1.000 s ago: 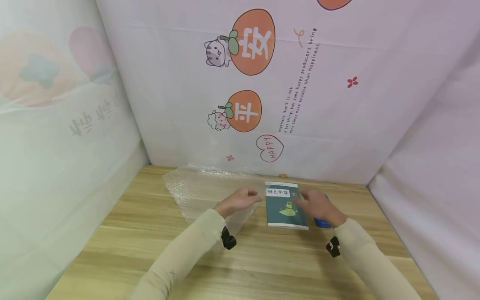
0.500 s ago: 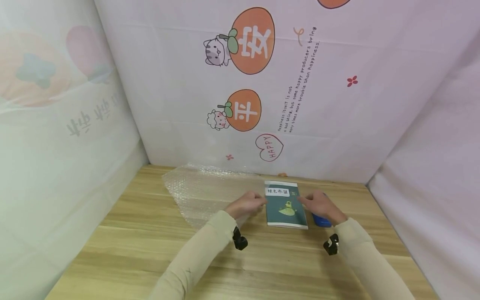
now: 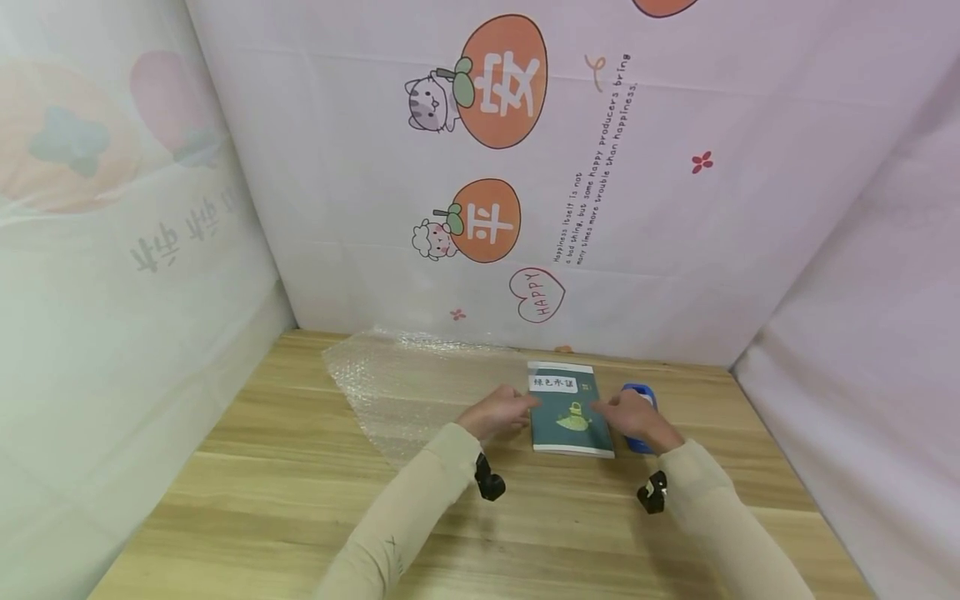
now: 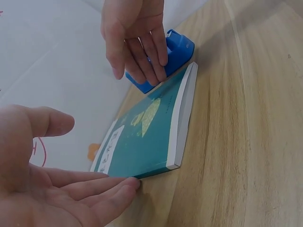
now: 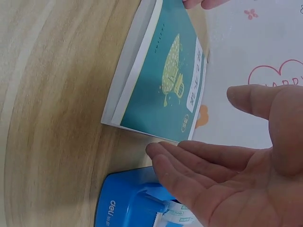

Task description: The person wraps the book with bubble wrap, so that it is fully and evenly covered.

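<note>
As the head view shows, our left hand (image 3: 498, 412) and right hand (image 3: 633, 415) have drawn in to flank the book (image 3: 562, 436) on the table (image 3: 262, 500), seemingly putting both edges within reach. At the left wrist, fingers (image 4: 90, 188) extend to one edge, thumb (image 4: 54, 122) apart, gripping nothing. At the right wrist, our relaxed fingers hold nothing, near the tape dispenser (image 5: 120, 194).

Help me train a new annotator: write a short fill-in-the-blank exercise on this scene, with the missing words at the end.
1. In the head view, a green-covered ____ lies between the left grip and the right grip.
2. The tape dispenser is coloured ____.
3. The clear sheet on the table is ____ wrap.
4. The outlined heart contains the word ____.

Missing words: book; blue; bubble; HAPPY.
</note>
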Demonstrator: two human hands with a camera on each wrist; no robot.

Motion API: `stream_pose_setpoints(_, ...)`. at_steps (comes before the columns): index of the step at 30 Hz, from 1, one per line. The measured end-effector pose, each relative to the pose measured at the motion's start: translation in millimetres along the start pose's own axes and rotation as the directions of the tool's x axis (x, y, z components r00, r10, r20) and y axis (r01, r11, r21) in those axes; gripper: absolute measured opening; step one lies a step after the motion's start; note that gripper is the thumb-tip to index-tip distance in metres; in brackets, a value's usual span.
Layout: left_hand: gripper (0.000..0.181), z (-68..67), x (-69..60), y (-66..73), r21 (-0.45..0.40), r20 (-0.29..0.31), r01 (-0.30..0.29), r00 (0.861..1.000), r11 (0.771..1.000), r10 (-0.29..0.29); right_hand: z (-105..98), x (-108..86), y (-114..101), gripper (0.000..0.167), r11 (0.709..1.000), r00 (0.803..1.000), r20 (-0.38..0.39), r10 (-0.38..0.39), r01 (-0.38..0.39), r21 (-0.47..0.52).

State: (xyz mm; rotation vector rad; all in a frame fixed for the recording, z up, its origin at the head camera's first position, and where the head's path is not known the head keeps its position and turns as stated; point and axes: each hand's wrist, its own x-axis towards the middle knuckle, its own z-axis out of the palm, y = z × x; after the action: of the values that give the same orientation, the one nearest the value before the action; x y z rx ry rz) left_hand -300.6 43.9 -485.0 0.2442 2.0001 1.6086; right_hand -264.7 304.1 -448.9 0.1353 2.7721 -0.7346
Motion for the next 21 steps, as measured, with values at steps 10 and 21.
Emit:
stream_pose_setpoints(10, 0.053, 2.9, -1.9, -3.3, -0.108, 0.032, 0.009, 0.999, 0.994, -0.006, 11, -1.0, 5, 0.049, 0.998, 1.000, 0.019, 0.012, -0.013, 0.064)
stream_pose_setpoints(21, 0.055, 4.7, -2.6, -6.0, -0.172, 0.042, -0.009, 0.999, 0.985, 0.017, 18, -7.6, 0, 0.048, 0.997, 1.000, -0.011, -0.002, 0.003, 0.075)
